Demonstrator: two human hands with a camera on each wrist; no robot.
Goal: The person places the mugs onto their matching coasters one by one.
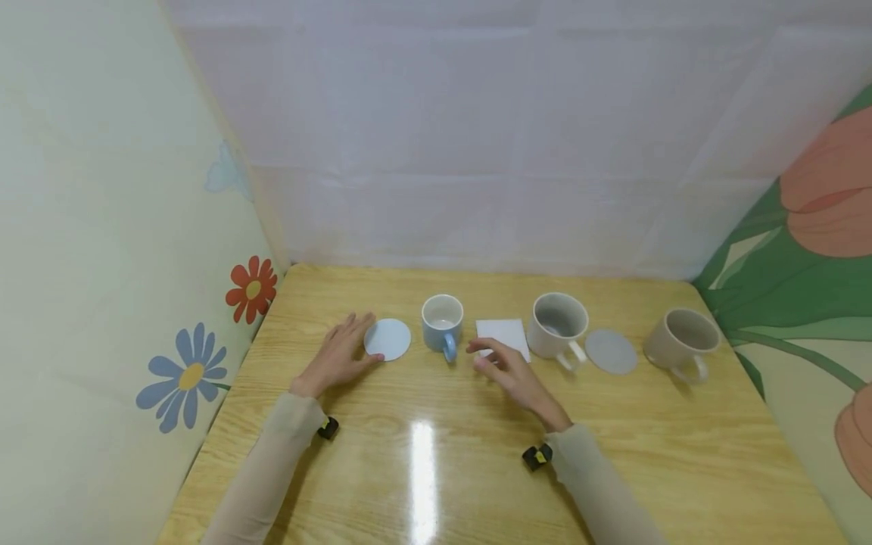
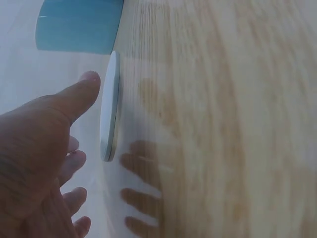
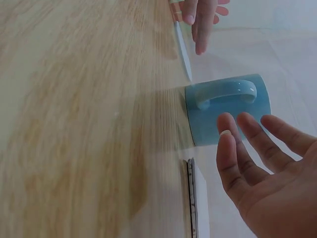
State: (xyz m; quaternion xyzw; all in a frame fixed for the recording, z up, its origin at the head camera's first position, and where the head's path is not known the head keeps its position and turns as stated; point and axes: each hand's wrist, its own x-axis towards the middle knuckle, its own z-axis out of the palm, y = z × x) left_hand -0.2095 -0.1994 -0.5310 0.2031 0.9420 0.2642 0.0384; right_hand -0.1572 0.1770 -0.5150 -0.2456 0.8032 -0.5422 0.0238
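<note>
flanking glossy blue mug (image 1: 442,322), open hands (image 1: 341,352)

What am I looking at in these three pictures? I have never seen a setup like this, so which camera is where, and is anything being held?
No machine here: a person works with two bare hands and wears three cameras. The wide picture comes from the head, looking down at a wooden table. The other two come from the wrists, so they look sideways and close up.

On the table, in a row: a pale blue round coaster, a blue mug, a white square coaster, a white mug, a grey round coaster and a beige mug.

The left hand lies open beside the pale blue coaster, at its edge. The right hand hovers open, close to the blue mug and the square coaster. Neither holds anything.
</note>
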